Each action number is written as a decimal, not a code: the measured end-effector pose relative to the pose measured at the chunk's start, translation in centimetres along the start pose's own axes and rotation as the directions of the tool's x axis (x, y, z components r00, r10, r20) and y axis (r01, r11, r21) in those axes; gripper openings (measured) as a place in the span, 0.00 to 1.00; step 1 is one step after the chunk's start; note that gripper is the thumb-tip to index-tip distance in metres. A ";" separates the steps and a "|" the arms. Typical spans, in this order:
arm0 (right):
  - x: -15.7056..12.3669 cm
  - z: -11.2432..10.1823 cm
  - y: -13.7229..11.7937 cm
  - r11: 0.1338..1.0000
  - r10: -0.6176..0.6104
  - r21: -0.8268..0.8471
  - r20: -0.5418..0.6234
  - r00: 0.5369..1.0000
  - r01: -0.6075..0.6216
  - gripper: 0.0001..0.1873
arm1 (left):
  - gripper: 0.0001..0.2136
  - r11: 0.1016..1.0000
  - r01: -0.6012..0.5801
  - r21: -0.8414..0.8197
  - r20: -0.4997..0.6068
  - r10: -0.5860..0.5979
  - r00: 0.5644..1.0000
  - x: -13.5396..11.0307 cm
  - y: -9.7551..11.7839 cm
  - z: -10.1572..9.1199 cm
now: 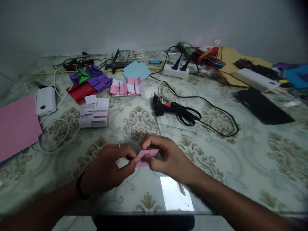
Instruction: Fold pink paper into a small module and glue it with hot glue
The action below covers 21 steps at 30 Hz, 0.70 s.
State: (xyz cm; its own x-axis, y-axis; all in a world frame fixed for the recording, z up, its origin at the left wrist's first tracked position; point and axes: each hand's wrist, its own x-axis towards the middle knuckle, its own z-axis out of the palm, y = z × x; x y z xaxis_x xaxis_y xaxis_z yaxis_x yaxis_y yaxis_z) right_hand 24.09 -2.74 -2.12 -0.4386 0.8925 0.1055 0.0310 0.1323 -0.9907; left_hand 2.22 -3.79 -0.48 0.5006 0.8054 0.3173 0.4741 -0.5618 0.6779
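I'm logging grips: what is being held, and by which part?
Folded pink paper: the left hand pinches its left end; the right hand grips it farther right, between thumb and fingers.

Single head camera, above near edge of worktop (252, 160), facing forward and down; left hand (106, 168) and right hand (168, 158) close to lens, low in view; wall (144, 25) farther off, across top
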 end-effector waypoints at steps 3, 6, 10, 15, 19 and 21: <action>0.1 -0.2 0.0 0.999 0.043 0.030 -0.007 0.999 -0.043 0.03 | 0.08 1.000 0.010 -0.005 -0.016 -0.010 1.000 -0.1 -0.2 -0.2; 0.2 -0.5 0.0 0.993 0.099 0.063 -0.012 0.995 -0.098 0.03 | 0.08 0.999 0.050 0.003 -0.031 -0.050 0.998 -0.2 -0.7 -0.4; 0.2 -0.6 -0.1 0.991 0.120 0.064 -0.004 0.993 -0.120 0.04 | 0.08 0.995 0.091 0.029 0.008 -0.092 0.996 -0.1 -1.0 -0.4; 0.0 -0.1 -0.1 0.996 0.082 0.026 0.048 0.995 -0.083 0.04 | 0.12 0.995 0.079 0.067 0.136 -0.088 0.987 0.0 -0.5 -0.1; 0.0 0.2 0.1 0.997 0.070 0.024 0.085 0.994 -0.072 0.05 | 0.12 0.998 0.050 0.041 0.142 -0.055 0.988 0.0 -0.2 -0.1; 0.0 0.3 0.2 0.998 0.064 0.017 0.082 0.995 -0.065 0.05 | 0.13 0.998 0.041 0.041 0.134 -0.046 0.990 0.0 -0.2 -0.1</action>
State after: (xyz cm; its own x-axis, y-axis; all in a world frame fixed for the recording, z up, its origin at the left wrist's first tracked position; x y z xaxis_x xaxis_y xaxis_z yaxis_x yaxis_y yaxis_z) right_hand 23.81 -2.90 -2.34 -0.5078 0.8608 0.0346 0.0441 0.0661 -0.9968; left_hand 2.03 -3.69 -0.52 0.5703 0.7982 0.1941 0.5234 -0.5352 0.6630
